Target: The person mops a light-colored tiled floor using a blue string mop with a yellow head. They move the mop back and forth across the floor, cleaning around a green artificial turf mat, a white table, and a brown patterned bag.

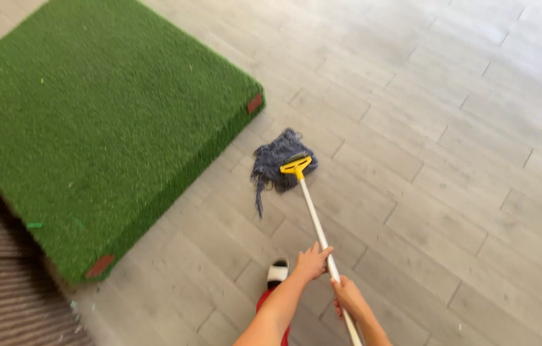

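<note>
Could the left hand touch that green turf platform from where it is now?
Probably not. The left hand rests on the mop handle, with open grey floor between it and the green turf platform, which looks beyond arm's length.

grey string mop (282, 168) flat on floor

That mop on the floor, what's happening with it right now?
A person grips the white mop handle with both hands: the left hand higher up the pole, the right hand lower. The blue-grey mop head, clamped in a yellow holder, lies on the grey plank floor beside the corner of a green artificial-turf platform.
</note>
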